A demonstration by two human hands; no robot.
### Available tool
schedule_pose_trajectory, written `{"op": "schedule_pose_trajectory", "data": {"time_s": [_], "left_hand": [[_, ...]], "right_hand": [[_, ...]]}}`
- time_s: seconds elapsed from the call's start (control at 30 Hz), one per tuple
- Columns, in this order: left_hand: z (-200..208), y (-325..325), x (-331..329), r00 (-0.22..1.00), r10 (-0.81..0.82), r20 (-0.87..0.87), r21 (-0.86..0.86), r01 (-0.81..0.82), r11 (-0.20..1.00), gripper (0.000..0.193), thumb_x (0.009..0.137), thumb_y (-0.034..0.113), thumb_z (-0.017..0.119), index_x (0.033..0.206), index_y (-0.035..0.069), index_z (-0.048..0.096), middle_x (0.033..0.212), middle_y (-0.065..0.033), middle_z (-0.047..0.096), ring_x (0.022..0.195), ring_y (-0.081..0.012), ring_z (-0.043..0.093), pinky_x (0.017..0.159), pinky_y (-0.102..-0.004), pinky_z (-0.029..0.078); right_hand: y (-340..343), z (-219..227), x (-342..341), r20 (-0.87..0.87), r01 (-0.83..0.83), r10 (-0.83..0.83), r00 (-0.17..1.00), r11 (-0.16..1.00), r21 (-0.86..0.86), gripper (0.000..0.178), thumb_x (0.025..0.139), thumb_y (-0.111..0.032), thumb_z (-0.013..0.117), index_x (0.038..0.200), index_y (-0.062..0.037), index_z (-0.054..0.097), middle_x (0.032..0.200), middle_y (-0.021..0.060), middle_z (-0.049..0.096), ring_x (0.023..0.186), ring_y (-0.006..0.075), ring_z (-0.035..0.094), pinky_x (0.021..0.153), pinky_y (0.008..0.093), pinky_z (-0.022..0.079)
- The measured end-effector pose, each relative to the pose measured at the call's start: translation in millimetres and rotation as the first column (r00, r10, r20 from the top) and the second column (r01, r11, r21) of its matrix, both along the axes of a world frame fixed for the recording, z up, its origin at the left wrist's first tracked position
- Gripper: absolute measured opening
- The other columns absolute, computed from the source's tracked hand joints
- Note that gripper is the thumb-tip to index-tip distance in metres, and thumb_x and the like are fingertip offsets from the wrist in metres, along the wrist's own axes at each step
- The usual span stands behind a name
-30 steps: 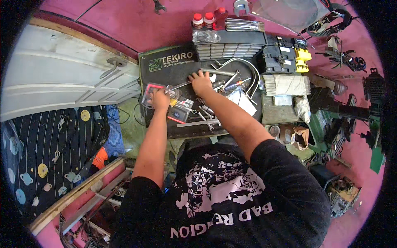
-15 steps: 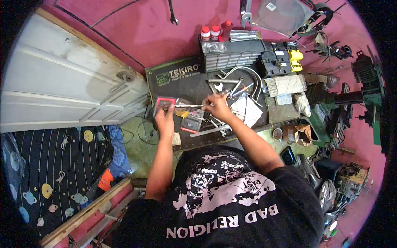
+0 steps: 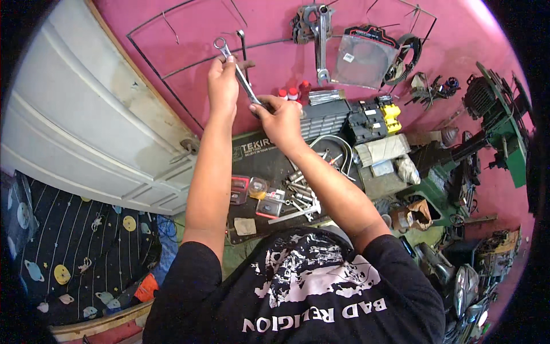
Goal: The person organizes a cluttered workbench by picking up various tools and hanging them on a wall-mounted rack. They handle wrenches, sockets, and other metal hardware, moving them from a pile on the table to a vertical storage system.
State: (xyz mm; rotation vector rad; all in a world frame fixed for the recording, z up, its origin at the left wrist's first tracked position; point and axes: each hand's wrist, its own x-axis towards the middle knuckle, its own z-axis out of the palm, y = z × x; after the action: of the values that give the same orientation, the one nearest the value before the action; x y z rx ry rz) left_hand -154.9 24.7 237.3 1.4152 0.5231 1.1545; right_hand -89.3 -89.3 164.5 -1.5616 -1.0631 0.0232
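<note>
Both my hands are raised in front of the pink wall (image 3: 189, 34). My left hand (image 3: 222, 86) grips the upper part of a silver combination wrench (image 3: 236, 67), whose ring end sticks out above my fingers. My right hand (image 3: 279, 119) holds the lower end of the same wrench. Below my arms lies an open black tool case (image 3: 258, 157) with several loose wrenches, sockets (image 3: 298, 198) and small red-edged packets (image 3: 239, 189).
A white panelled door (image 3: 74, 132) stands at the left. Tools hang on the wall (image 3: 318, 34), with a clear plastic bag (image 3: 364, 60). Red-capped bottles (image 3: 291, 93), a black and yellow organiser (image 3: 375, 117), a green machine (image 3: 492, 132) and engine parts crowd the right.
Both hands have risen from the tool case up to the wall, now holding a wrench between them. The view has tilted upward, showing more wall.
</note>
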Motion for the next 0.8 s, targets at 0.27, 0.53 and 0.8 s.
{"op": "schedule_pose_trajectory", "data": {"time_s": [0.27,0.53,0.8], "left_hand": [[0.8,45.1,1.5,0.988,0.036,-0.151,0.049,-0.029,0.998,0.026,0.105,0.024,0.053,0.111,0.003,0.068,0.083,-0.0007,0.064,0.083,-0.0109,0.055,0.082,-0.0288,0.042],[-39.2,76.8,28.7,0.986,0.013,-0.164,0.101,0.004,0.995,0.024,0.103,0.021,0.058,0.105,0.001,0.071,0.079,-0.0016,0.067,0.072,-0.0089,0.058,0.068,-0.0267,0.044],[-71.6,89.7,54.9,0.972,0.045,-0.230,0.099,-0.022,0.995,0.027,0.099,0.025,0.065,0.102,0.000,0.076,0.085,-0.0044,0.073,0.079,-0.0089,0.063,0.072,-0.0265,0.047]], "right_hand": [[22.7,35.0,-16.6,0.142,0.188,-0.177,0.974,0.980,-0.069,0.026,0.083,-0.037,0.077,0.096,-0.0134,0.079,0.073,0.0066,0.073,0.074,0.0262,0.066,0.088,0.0458,0.033],[41.7,13.8,2.5,0.064,0.176,-0.166,0.984,0.956,-0.232,0.025,0.086,-0.037,0.075,0.099,-0.0159,0.080,0.081,0.0061,0.076,0.075,0.0251,0.070,0.089,0.0477,0.033],[50.5,-60.1,74.7,0.010,0.066,-0.066,0.998,0.953,-0.297,0.022,0.090,-0.027,0.069,0.111,-0.0266,0.077,0.097,0.0065,0.077,0.094,0.0300,0.072,0.094,0.0546,0.036]]}}
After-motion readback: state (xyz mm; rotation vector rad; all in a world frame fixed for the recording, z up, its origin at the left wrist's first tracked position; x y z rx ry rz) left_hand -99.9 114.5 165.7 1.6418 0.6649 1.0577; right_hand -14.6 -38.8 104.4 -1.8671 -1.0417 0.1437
